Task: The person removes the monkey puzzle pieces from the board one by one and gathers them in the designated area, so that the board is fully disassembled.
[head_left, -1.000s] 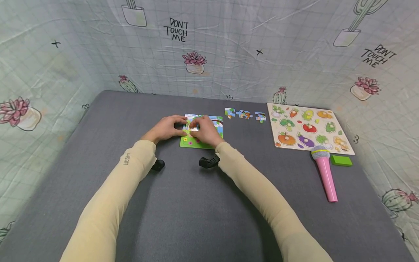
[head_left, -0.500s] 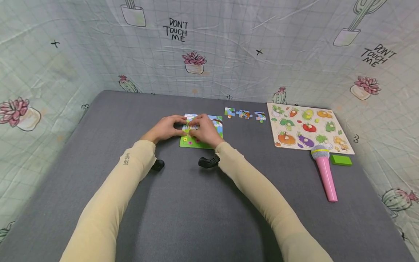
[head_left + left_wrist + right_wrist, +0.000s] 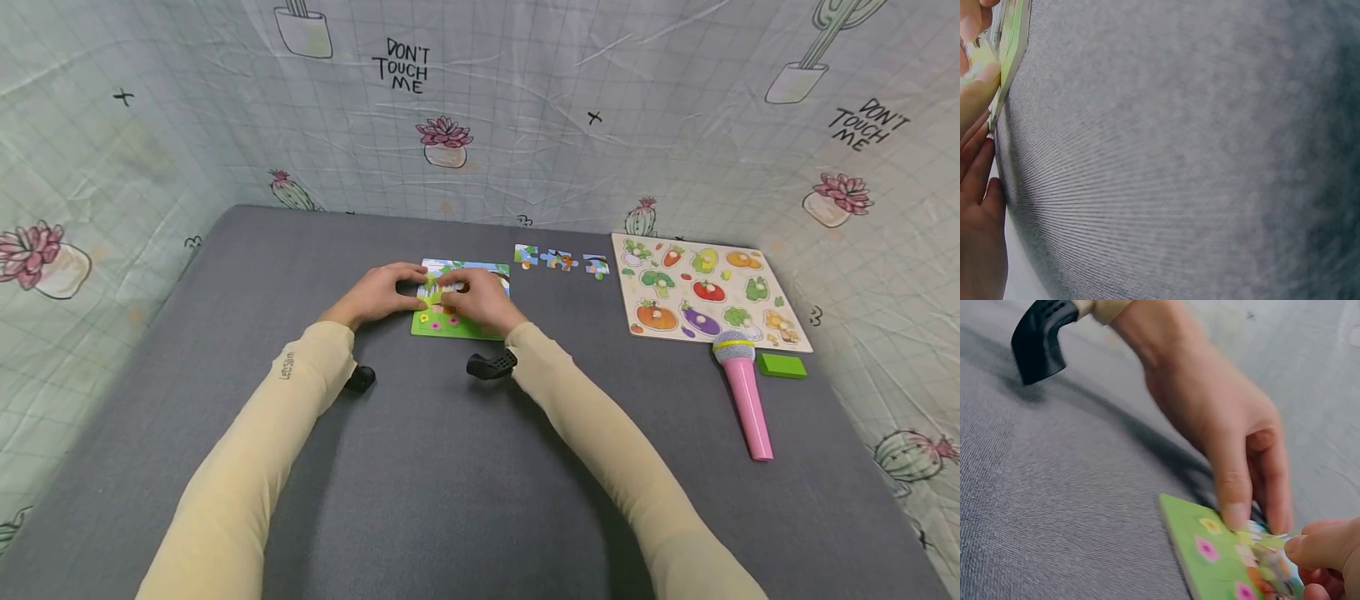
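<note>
A picture jigsaw puzzle board [image 3: 461, 327], green with flowers along its near side, lies on the table in front of me. My left hand [image 3: 384, 293] holds its left edge, thumb near and index finger far. In the right wrist view that left hand [image 3: 1210, 419] has its thumb and a fingertip down on the board. My right hand [image 3: 483, 298] bends over the middle of the picture. Its thumb and finger pinch a small yellow-green puzzle piece [image 3: 1270, 541], which looks tilted; the fingers hide part of it. Only the fingers and part of the left hand show in the left wrist view.
Several loose puzzle pieces [image 3: 558, 260] lie in a row right of the board. Farther right are a wooden vegetable puzzle [image 3: 690, 273], a pink toy microphone [image 3: 746, 404] whose head meets its near edge, and a green block [image 3: 782, 366]. A patterned cloth wall [image 3: 525, 158] stands behind.
My right hand has shifted a little to the right over the board, with its fingertips apart from the left thumb. The left hand stays where it was on the board.
</note>
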Demonstrator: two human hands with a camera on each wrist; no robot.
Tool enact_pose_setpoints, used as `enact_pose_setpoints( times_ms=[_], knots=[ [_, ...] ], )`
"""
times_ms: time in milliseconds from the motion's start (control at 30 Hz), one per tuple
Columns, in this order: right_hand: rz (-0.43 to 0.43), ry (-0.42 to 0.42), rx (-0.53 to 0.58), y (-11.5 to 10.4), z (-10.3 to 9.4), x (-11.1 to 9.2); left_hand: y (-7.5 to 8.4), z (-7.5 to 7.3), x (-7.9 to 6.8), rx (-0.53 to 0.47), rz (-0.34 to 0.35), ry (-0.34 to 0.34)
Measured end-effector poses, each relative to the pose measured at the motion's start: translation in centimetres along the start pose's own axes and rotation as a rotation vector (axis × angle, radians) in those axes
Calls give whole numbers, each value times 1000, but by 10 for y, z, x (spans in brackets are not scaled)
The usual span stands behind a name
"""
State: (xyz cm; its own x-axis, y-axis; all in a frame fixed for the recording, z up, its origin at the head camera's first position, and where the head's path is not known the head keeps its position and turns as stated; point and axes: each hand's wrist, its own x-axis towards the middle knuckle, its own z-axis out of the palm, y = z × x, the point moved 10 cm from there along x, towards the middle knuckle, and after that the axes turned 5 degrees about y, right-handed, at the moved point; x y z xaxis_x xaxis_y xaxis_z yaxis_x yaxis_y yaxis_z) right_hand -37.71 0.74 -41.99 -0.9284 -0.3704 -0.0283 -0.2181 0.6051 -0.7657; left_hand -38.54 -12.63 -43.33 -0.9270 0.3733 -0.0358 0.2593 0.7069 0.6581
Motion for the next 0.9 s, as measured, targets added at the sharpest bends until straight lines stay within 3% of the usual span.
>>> enact_pose_setpoints(
  times_ms=[300,600,900],
  knots=[
    [133,87,206,35,-39,-14,2,0,1,35,0,-9],
    [145,184,212,67,-81,-25,3,-1,-1,35,14,-15],
    [157,226,185,91,-95,-32,6,0,-1,44,30,-22]
  ],
)
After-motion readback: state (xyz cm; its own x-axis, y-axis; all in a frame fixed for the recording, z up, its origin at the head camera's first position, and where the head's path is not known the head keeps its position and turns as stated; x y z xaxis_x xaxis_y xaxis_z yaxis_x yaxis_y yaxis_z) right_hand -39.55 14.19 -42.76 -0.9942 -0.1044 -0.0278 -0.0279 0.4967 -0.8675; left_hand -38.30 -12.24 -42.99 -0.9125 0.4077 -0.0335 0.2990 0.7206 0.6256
